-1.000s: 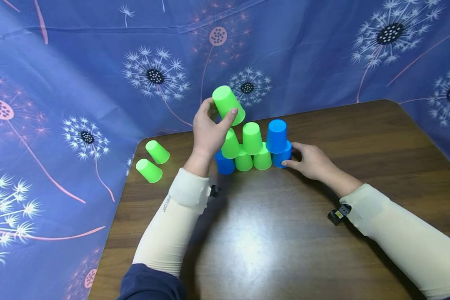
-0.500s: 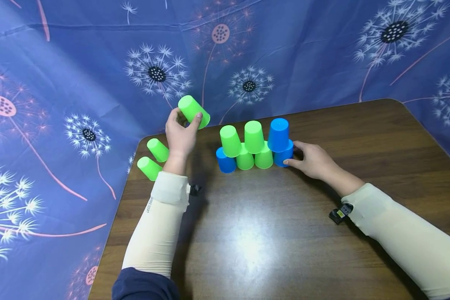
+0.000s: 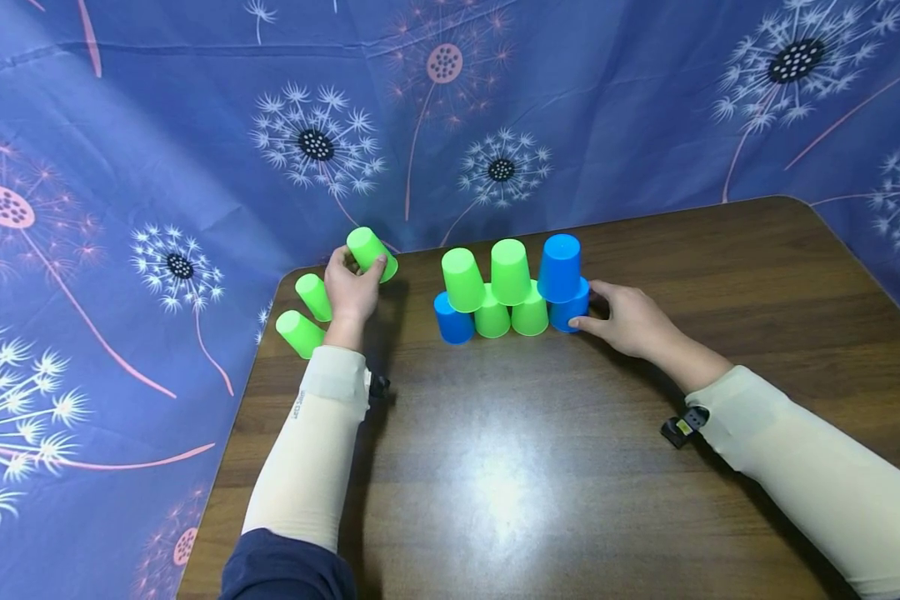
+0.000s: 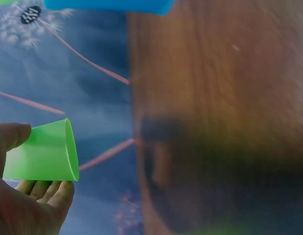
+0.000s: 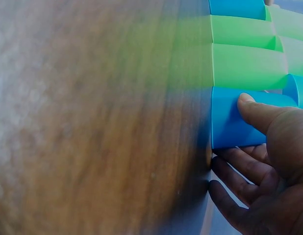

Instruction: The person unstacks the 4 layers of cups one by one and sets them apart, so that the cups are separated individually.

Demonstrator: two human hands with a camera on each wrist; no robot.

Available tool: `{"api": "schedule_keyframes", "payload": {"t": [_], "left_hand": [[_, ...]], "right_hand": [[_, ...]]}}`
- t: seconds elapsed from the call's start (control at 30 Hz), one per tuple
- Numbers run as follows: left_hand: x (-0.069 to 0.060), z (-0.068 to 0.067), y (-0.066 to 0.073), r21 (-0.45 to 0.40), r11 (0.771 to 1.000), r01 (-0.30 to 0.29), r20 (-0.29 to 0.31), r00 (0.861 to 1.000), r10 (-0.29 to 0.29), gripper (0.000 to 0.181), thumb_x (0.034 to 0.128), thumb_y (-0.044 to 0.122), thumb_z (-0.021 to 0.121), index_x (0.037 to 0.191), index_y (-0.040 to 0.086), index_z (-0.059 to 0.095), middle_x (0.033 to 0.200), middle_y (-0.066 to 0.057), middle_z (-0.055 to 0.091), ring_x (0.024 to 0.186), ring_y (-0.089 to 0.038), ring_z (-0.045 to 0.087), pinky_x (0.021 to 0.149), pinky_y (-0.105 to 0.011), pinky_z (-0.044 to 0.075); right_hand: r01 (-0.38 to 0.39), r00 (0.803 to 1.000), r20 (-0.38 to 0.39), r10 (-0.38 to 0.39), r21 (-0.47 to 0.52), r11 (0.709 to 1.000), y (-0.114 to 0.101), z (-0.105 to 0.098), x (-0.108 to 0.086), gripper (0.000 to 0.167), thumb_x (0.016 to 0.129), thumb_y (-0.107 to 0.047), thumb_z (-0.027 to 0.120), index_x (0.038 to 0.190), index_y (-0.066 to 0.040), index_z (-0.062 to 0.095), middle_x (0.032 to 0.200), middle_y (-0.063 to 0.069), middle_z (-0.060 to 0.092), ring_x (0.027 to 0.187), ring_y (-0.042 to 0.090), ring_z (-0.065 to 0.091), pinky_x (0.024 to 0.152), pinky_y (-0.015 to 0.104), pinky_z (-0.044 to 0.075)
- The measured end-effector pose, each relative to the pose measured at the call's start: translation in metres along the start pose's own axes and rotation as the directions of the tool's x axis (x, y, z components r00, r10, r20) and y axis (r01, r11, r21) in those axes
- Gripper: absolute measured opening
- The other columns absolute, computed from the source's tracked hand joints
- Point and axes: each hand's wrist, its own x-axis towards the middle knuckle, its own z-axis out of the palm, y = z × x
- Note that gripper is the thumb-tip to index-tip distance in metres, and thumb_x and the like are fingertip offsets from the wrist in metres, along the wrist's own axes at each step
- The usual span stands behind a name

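Gripping one green cup (image 3: 371,252) between thumb and fingers, the left hand (image 3: 351,290) holds it at the far left part of the wooden table (image 3: 510,467), lower and farther left than its place above the stack one second ago, near two loose green cups (image 3: 313,297); whether it touches the wood, I cannot tell. The right hand (image 3: 633,321) stays with thumb and fingers around the lower right blue cup (image 3: 566,312) of the seven-cup stack (image 3: 512,271), which remains unchanged. On the left pale sleeve (image 3: 303,458), dark lettering (image 3: 297,405) is too small to read.
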Motion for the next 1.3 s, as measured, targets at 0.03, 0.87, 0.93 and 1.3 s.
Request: {"api": "schedule_keyframes", "payload": {"t": [0.03, 0.87, 0.93, 1.3], "left_hand": [[0.001, 0.000, -0.003, 0.011, 1.000, 0.014, 0.007, 1.000, -0.015, 0.054, 0.0959, 0.025, 0.079, 0.138, -0.001, 0.057, 0.127, -0.018, 0.065, 0.119, -0.027, 0.063, 0.103, -0.033, 0.052], [0.008, -0.005, -0.042, 0.191, 0.965, 0.180, 0.035, 0.981, -0.190, 0.063, 0.0946, 0.024, 0.078, 0.144, -0.004, 0.050, 0.135, -0.023, 0.059, 0.126, -0.037, 0.057, 0.108, -0.046, 0.048], [0.008, -0.006, -0.043, 0.200, 0.963, 0.182, 0.038, 0.980, -0.193, 0.062, 0.0946, 0.023, 0.079, 0.143, -0.004, 0.050, 0.134, -0.023, 0.059, 0.126, -0.037, 0.056, 0.108, -0.046, 0.048], [0.009, -0.006, -0.051, 0.225, 0.955, 0.193, 0.049, 0.977, -0.209, 0.061, 0.0963, 0.020, 0.077, 0.144, -0.004, 0.048, 0.137, -0.024, 0.058, 0.130, -0.037, 0.054, 0.112, -0.046, 0.045]], "right_hand": [[0.001, 1.000, -0.001, -0.001, -0.002, 1.000, 0.000, 0.000, 0.000, 0.069, 0.098, -0.038, 0.076, 0.150, 0.000, 0.050, 0.138, 0.027, 0.062, 0.128, 0.048, 0.057, 0.103, 0.068, 0.047], [0.010, 1.000, -0.006, -0.010, -0.006, 1.000, 0.002, 0.001, 0.001, 0.071, 0.098, -0.040, 0.076, 0.150, 0.001, 0.050, 0.138, 0.028, 0.061, 0.129, 0.049, 0.057, 0.103, 0.069, 0.046], [0.007, 1.000, -0.002, -0.007, -0.008, 1.000, 0.002, 0.001, 0.000, 0.073, 0.098, -0.041, 0.076, 0.151, 0.001, 0.049, 0.139, 0.028, 0.061, 0.129, 0.049, 0.056, 0.103, 0.069, 0.046], [-0.003, 1.000, 0.011, 0.003, -0.015, 1.000, 0.001, 0.000, 0.001, 0.075, 0.098, -0.041, 0.076, 0.153, 0.002, 0.046, 0.142, 0.029, 0.059, 0.132, 0.050, 0.054, 0.104, 0.069, 0.045]]}}
